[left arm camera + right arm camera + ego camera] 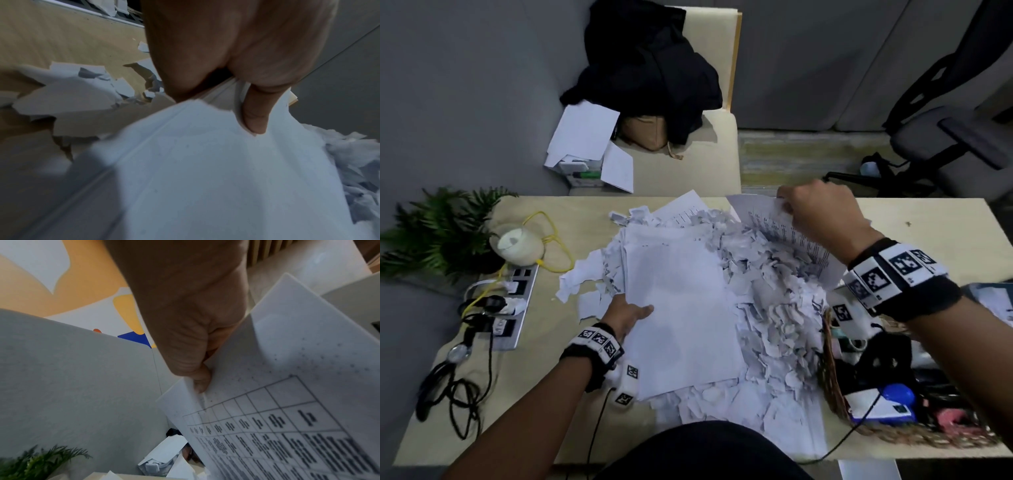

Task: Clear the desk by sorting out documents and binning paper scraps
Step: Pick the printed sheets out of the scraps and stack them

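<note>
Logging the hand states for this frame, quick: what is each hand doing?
Left hand: grips the edge of the stack of white sheets.
Right hand: pinches the printed table sheet, lifted off the scraps.

Dim light is falling over the pale wood bench (928,219). Beyond the right grip, a grey partition wall (465,85) is rising, with a cream chair (719,144) standing against it. Right of that grip, a dark office chair (945,137) is sitting on greyish carpet (791,154).
</note>
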Action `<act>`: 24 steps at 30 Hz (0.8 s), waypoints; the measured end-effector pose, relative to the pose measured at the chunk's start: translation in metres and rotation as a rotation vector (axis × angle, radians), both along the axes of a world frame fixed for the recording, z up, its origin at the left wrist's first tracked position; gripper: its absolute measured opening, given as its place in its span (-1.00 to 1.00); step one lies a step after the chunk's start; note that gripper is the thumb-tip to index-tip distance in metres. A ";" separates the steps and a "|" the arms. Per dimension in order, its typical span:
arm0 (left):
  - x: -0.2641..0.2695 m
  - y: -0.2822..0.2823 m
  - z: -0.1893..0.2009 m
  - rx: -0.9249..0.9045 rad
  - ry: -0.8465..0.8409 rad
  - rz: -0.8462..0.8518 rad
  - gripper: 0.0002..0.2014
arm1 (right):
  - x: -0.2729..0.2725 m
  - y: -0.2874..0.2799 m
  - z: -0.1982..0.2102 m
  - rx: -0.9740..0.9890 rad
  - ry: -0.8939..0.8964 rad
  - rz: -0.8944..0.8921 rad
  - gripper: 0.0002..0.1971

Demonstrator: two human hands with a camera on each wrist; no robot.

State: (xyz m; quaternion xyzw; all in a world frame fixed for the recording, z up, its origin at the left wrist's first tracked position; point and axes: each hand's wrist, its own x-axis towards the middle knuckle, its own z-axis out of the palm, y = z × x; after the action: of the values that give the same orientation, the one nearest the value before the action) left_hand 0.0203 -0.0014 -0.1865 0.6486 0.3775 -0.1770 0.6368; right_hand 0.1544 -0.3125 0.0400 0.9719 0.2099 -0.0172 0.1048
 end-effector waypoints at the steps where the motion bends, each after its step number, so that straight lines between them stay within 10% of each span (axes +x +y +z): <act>1: 0.000 0.000 -0.002 -0.009 -0.015 -0.019 -0.25 | -0.006 -0.003 0.004 0.013 -0.012 -0.011 -0.76; 10: 0.002 -0.003 -0.004 0.075 -0.047 -0.046 -0.13 | -0.079 -0.013 -0.003 0.096 -0.006 -0.034 -0.89; 14: 0.005 -0.003 -0.007 0.090 -0.079 -0.088 -0.42 | -0.097 -0.011 -0.027 0.065 0.082 -0.088 -0.89; 18: 0.011 0.002 -0.014 0.099 -0.118 -0.107 -0.15 | -0.111 -0.009 -0.034 0.017 0.146 -0.113 -0.84; 24: 0.014 0.006 -0.014 0.088 -0.122 -0.133 -0.30 | -0.113 -0.008 0.014 0.039 0.066 -0.075 -0.80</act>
State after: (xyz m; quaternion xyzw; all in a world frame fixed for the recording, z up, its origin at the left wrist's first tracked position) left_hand 0.0341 0.0046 -0.2005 0.7091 0.3015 -0.1622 0.6164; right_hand 0.0413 -0.3202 0.0544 0.9799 0.1769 -0.0489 0.0779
